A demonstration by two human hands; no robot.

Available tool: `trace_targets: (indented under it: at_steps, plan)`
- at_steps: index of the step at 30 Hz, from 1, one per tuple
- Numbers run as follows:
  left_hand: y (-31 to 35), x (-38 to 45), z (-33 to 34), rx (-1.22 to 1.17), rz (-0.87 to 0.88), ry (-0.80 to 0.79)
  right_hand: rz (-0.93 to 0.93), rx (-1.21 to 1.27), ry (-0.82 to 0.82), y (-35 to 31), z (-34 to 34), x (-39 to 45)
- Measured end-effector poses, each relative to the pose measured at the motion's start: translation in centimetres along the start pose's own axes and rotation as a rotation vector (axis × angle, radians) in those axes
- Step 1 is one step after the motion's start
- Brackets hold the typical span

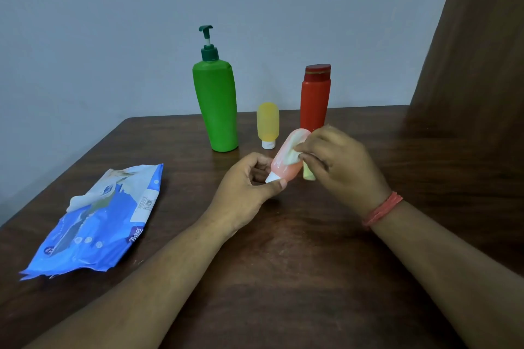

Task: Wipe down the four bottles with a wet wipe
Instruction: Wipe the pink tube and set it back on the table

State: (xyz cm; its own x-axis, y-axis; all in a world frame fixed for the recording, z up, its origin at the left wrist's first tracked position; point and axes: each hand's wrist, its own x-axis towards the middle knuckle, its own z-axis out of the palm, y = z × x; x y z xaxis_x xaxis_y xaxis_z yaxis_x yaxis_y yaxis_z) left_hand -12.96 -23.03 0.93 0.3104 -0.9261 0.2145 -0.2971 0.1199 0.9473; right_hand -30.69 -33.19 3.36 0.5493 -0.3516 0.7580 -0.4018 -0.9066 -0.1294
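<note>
My left hand (249, 181) pinches the white cap end of a small orange bottle (285, 168), holding it tilted above the table. My right hand (337, 161) grips a pale wet wipe (295, 154) and presses it against the upper side of that bottle. Behind them stand a tall green pump bottle (219, 105), a small yellow bottle (268, 123) resting upside down on its white cap, and a red bottle (314, 99) with a dark red lid, partly hidden by my right hand.
A blue wet wipe pack (96, 224) lies on the left of the dark wooden table (283, 278), with a wipe poking out of its opening. A grey wall runs behind. A brown curtain (467, 51) hangs at the right.
</note>
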Motion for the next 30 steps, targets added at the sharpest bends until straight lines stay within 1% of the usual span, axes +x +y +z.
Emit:
trace_targets:
  at_steps: [1,3,4,5,6,8,9,10,13,14,17,18,19,21,22,23,24,27,28,30]
  plan:
    - [0.0,0.0,0.0,-0.003,0.002,0.001,0.01,-0.01,0.028,0.1,0.0,0.2]
    - [0.1,0.0,0.1,0.017,-0.001,-0.006,0.132,-0.013,0.114,0.3,-0.4,0.5]
    - [0.1,0.0,0.2,0.029,-0.003,-0.007,0.173,-0.012,0.128,0.3,-0.5,0.5]
    - [0.1,0.0,0.2,0.029,-0.002,-0.004,0.169,-0.014,0.113,0.1,-0.6,0.4]
    - [0.2,0.0,0.3,0.021,0.0,0.005,0.124,-0.014,0.069,-0.1,-0.5,0.3]
    - [0.2,0.0,0.2,0.004,-0.001,0.039,-0.02,-0.016,-0.054,-0.8,0.0,0.0]
    - [0.3,0.0,0.1,0.001,-0.006,0.054,-0.067,-0.03,-0.089,-0.8,0.1,0.0]
    - [0.3,0.0,0.1,0.001,-0.009,0.064,-0.064,-0.042,-0.086,-0.8,0.1,0.2]
    - [0.4,-0.1,0.2,0.019,0.019,0.089,0.09,-0.053,0.018,-0.8,-0.2,0.4]
    - [0.5,-0.1,0.3,0.029,0.031,0.108,0.076,-0.056,0.013,-1.0,-0.2,0.3]
    - [0.7,-0.2,0.4,0.054,0.059,0.166,-0.13,-0.114,-0.116,-2.0,0.6,0.0]
    - [0.8,-0.3,0.4,0.067,0.064,0.177,-0.156,-0.134,-0.126,-2.0,0.6,0.1]
    - [0.9,-0.3,0.4,0.08,0.068,0.186,-0.136,-0.15,-0.097,-1.7,0.5,0.3]
    - [1.1,-0.3,0.4,0.114,0.078,0.196,0.004,-0.154,0.002,-1.0,0.1,0.5]
    - [1.2,-0.5,0.4,0.138,0.081,0.191,0.068,-0.147,0.026,-0.7,-0.1,0.5]
    - [1.4,-0.6,0.4,0.158,0.088,0.185,0.088,-0.138,0.028,-0.6,-0.1,0.4]
    - [1.5,-0.7,0.5,0.17,0.098,0.176,0.064,-0.127,0.014,-0.8,0.0,0.3]
    - [1.7,-0.8,0.6,0.22,0.161,0.156,-0.085,-0.13,-0.075,-1.6,0.6,0.1]
    - [1.7,-0.8,0.6,0.254,0.185,0.161,-0.092,-0.157,-0.082,-1.6,0.6,0.2]
    - [1.4,-0.5,0.4,0.334,0.234,0.184,-0.007,-0.214,-0.048,-1.1,0.2,0.4]
